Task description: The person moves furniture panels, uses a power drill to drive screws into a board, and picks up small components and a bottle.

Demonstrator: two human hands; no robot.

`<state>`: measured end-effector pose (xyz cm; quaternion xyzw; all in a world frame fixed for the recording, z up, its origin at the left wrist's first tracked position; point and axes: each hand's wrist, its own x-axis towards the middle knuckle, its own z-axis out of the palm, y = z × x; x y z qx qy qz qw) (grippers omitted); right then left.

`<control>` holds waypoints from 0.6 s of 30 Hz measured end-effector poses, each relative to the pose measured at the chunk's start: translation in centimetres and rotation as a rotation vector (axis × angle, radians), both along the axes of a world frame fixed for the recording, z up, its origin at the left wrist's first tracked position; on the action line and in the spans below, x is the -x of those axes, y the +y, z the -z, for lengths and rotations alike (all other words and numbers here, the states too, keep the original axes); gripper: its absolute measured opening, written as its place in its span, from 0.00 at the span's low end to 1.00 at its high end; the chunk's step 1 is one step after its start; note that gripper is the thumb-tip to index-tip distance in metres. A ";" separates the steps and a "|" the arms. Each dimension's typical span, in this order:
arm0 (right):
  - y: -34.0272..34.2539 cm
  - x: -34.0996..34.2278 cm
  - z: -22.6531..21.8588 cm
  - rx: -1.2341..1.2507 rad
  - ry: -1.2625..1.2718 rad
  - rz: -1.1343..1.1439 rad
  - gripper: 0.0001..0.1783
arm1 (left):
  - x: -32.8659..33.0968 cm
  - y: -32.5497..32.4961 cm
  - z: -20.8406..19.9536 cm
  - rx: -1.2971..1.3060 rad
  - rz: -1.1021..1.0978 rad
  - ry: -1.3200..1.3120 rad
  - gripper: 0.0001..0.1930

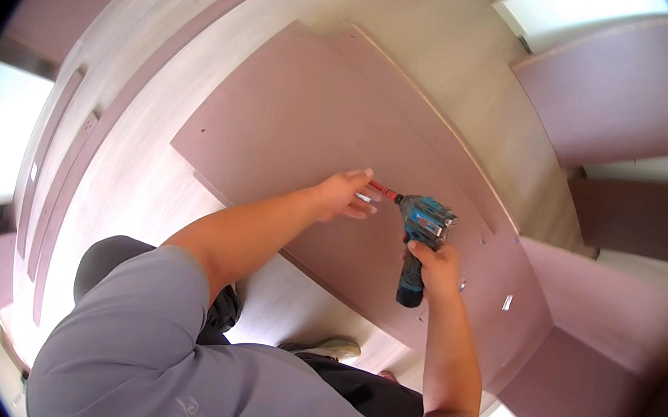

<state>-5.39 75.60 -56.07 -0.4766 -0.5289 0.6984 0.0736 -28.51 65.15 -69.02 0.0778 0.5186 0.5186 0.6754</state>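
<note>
The left hand [346, 194] has its fingers stretched forward and slightly spread, the fingertips pinching or steadying something small at the tip of the red driver bit [385, 189] (whether a screw sits there is too small to tell). The right hand [438, 266] is wrapped firmly around the grip of a blue cordless drill driver [423, 237], whose nose points left toward the other hand, low over the surface. Both hands work above a large brownish-mauve panel [294, 127] lying flat on the pale floor [135, 182], with a second board of the same colour tucked partly under its far edge. A few small light fittings [507, 302] lie on or are fixed to the panel just right of the drill. More matching panels [620, 86] lean or lie around the room, and narrow strips [61, 164] rest on the floor to the left. Judging from this, assembly looks to be at an early stage: the boards are mostly separate, only a few fittings show, and the fastening at the bit appears not yet driven home.
</note>
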 end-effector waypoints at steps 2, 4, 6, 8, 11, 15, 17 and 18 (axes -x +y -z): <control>0.2 3.1 2.4 -0.020 -0.033 -0.022 0.16 | 2.3 -2.3 1.7 0.043 0.108 0.841 0.25; 0.8 7.7 4.1 -0.013 -0.090 -0.028 0.14 | 5.9 -5.7 2.4 0.004 0.281 1.362 0.29; 1.5 13.2 5.0 -0.020 -0.026 -0.047 0.12 | 7.9 -7.8 3.2 -0.048 0.431 1.628 0.32; 1.8 18.8 5.6 -0.045 0.013 -0.085 0.11 | 7.9 -9.2 4.1 -0.153 0.534 1.649 0.33; 2.7 27.4 5.4 -0.117 -0.012 -0.171 0.09 | 8.1 -9.1 4.1 -0.146 0.577 1.598 0.34; 4.2 36.8 4.2 -0.233 -0.151 -0.326 0.09 | 8.1 -9.1 4.0 -0.150 0.623 1.550 0.34; 5.1 40.0 3.2 -0.321 -0.218 -0.436 0.10 | 8.4 -9.1 4.3 -0.155 0.622 1.531 0.33; 5.8 41.2 2.6 -0.382 -0.246 -0.490 0.10 | 8.6 -9.0 4.0 -0.163 0.631 1.514 0.33</control>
